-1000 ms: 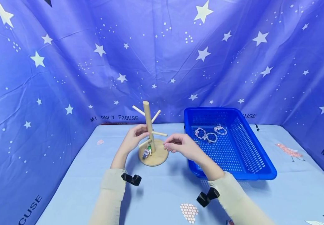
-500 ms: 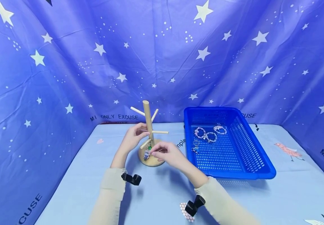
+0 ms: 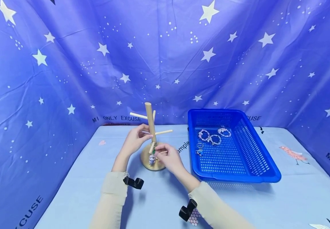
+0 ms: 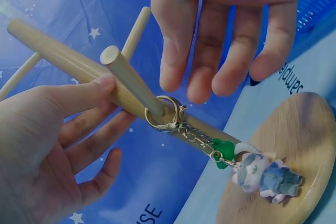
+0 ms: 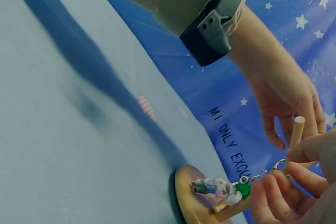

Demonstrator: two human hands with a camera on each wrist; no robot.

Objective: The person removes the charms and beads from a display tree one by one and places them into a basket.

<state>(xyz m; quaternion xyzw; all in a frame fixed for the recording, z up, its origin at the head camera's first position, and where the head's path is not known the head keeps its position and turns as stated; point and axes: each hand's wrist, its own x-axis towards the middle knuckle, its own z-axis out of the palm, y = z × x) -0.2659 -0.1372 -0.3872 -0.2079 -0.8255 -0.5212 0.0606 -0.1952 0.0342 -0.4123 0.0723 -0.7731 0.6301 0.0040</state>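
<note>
A wooden peg stand (image 3: 150,124) with a round base (image 3: 146,160) stands on the table. My left hand (image 3: 136,139) grips its post, thumb in front and fingers behind. Two key rings (image 4: 156,125) loop over the front lower peg (image 4: 134,85). From them hang a figure keychain (image 4: 268,177) in grey and blue and a green charm (image 4: 223,152), partly hidden behind it. My right hand (image 3: 169,157) is just right of the hanging keychains, its fingers loosely bent. In the left wrist view those fingers (image 4: 200,85) show apart from the rings.
To the right a blue perforated basket (image 3: 256,152) holds several beaded bracelets (image 3: 203,135) and a keychain (image 3: 200,152) with a blue figure. Starry purple cloth (image 3: 165,63) hangs behind and at both sides of the table.
My right hand has moved left from beside the basket to the keychains. The stand has turned, its front peg swinging right with the keychains. My left hand stays on the post.
</note>
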